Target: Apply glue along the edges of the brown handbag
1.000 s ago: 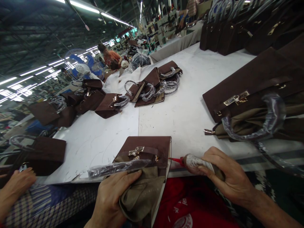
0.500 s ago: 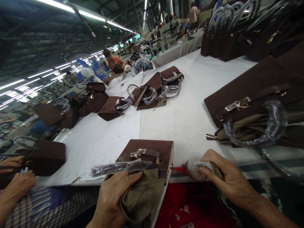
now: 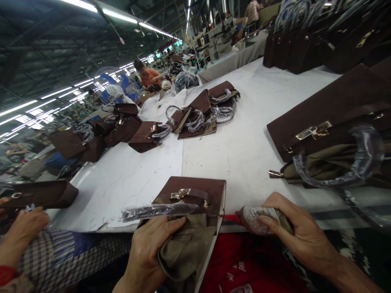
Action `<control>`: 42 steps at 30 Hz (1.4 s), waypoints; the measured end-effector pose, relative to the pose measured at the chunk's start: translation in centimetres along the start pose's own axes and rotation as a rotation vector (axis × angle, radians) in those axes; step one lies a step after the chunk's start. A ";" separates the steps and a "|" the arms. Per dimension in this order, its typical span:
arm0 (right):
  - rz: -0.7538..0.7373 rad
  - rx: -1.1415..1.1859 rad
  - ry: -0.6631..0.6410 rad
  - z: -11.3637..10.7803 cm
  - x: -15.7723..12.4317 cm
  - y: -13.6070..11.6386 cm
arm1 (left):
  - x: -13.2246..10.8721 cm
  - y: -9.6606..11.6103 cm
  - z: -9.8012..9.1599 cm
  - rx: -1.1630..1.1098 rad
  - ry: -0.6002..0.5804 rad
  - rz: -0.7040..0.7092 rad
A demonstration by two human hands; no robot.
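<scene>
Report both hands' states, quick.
Left hand: closed, gripping the tan lining of the brown bag.
Right hand: closed on a glue bottle, its red nozzle at the bag's edge.

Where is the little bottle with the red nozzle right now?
In the head view, the bottle is low and right of centre, gripped in the right hand, its red tip touching the side of the brown bag.

The brown handbag [image 3: 195, 193] has a matt, suede-like outer face, a shiny gold-coloured metal clasp [image 3: 181, 194] and a handle [image 3: 159, 211] wrapped in glossy, crinkled clear plastic film. Its olive lining [image 3: 186, 248] is soft, creased cloth. The squeeze bottle [image 3: 258, 217] carries a smooth red plastic nozzle [image 3: 230, 217]; the white table [image 3: 244, 150] is matt and scuffed.
</scene>
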State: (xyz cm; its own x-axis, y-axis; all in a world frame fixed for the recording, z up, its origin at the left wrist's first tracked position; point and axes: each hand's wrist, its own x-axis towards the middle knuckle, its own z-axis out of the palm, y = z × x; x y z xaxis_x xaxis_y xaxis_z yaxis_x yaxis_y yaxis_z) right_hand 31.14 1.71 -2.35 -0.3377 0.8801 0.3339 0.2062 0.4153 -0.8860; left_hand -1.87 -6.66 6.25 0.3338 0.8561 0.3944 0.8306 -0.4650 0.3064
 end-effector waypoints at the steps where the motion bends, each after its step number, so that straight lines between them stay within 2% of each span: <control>1: 0.008 0.029 -0.028 0.1 -0.2 -0.2 | 0.1 0.0 0.0 0.001 -0.002 -0.005; 4: 0.066 0.101 -0.094 0.3 -0.8 -0.7 | 0.6 0.3 -0.2 0.016 -0.004 0.003; 8: 0.012 0.036 -0.027 0.3 -0.9 -1.1 | 1.5 0.9 -0.5 0.026 0.006 0.034; 11: 0.020 0.050 -0.087 0.3 -0.9 -1.5 | 1.8 1.1 -0.4 0.023 0.013 0.030; 13: 0.001 0.050 -0.085 0.4 -1.0 -1.7 | 1.7 1.1 -0.3 0.023 0.009 0.024; 16: -0.055 -0.002 -0.011 0.5 -1.1 -2.1 | 1.4 1.0 -0.1 0.030 0.000 0.021; 21: -0.052 0.019 -0.090 0.3 -1.1 -3.0 | 1.2 0.8 0.0 0.023 -0.003 0.008; 25: -0.079 -0.041 -0.018 0.5 -1.2 -3.3 | 1.1 0.8 0.1 0.019 0.001 0.011; 37: -0.124 -0.113 -0.050 0.2 -2.5 -4.7 | 1.3 1.1 0.2 0.013 -0.011 0.019; 42: -0.108 -0.130 -0.023 0.3 -2.6 -4.8 | 1.2 1.1 0.2 0.006 -0.012 0.007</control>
State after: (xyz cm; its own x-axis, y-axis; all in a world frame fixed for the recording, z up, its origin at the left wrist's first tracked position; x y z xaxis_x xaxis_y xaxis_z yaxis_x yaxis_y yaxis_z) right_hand 30.75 -2.62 0.89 -0.3852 0.8237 0.4161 0.2837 0.5348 -0.7959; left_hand -0.51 -6.07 6.91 0.3449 0.8556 0.3860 0.8311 -0.4695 0.2981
